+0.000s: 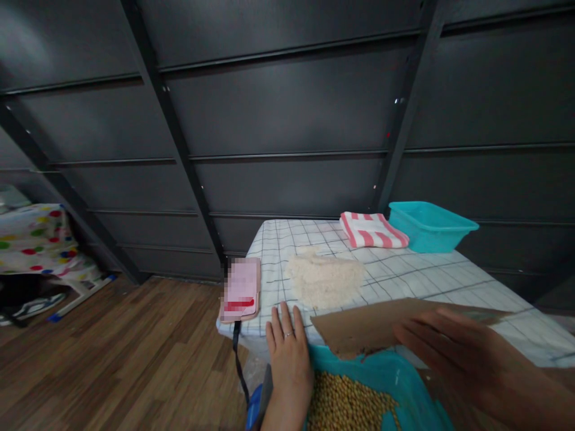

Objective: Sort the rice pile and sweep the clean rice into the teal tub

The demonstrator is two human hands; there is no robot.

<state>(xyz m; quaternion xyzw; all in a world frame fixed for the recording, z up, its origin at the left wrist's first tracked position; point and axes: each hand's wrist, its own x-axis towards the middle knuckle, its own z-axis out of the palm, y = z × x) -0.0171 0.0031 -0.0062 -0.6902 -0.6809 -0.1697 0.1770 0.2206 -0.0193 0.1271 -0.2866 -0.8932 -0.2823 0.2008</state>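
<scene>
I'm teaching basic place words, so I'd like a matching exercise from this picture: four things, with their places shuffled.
1. Striped cloth
2. Pink flat object
3. Tan beans
4. Cardboard

A. in the near turquoise tub
B. partly behind the right hand
C. at the left edge of the table
D. beside the far turquoise tub

Pairs: 1-D, 2-C, 3-A, 4-B

Two hands (290, 359) (471, 359), two basins (399, 374) (433, 226), one cardboard piece (363, 326), one towel (375, 230).

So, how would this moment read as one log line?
left hand: at cloth edge | right hand: at cardboard | near tub: holds beans | powder: on cloth
</scene>
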